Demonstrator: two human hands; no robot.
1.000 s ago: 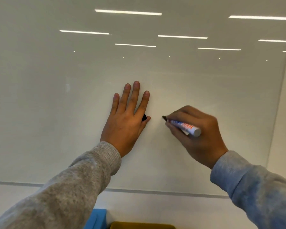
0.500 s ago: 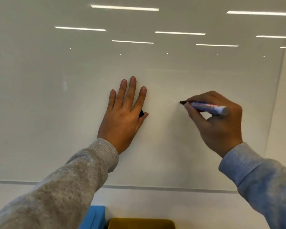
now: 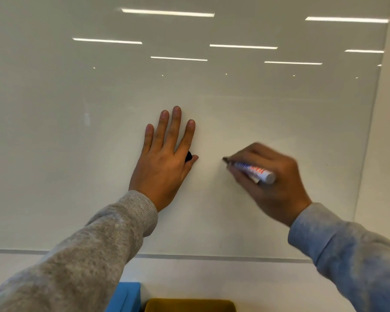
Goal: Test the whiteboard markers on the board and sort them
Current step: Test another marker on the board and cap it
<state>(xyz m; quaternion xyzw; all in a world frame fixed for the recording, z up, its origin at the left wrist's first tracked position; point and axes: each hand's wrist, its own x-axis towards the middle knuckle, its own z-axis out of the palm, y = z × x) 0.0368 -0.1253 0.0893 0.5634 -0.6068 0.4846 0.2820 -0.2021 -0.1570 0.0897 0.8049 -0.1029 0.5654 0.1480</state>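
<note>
The right hand (image 3: 270, 179) is gripping a white marker (image 3: 250, 171), fingers curled round its barrel, and is pressing the dark tip to the whiteboard (image 3: 77, 131) just right of the left hand (image 3: 164, 161). The hand is blurring, so a test stroke seems to be under way, yet no ink line is showing on the glossy board around the tip; whether this marker is writing cannot be told. The left hand is lying flat on the board with straight, slightly spread fingers, and a small black cap (image 3: 188, 156) is sitting tucked between its thumb and forefinger. At the near edge, below the board, a blue box (image 3: 126, 297) and a yellow box (image 3: 189, 305) are peeking in, probably the sorting bins; their contents are hidden. So the testing is in progress, and recapping and sorting this marker appear to be left.
</note>
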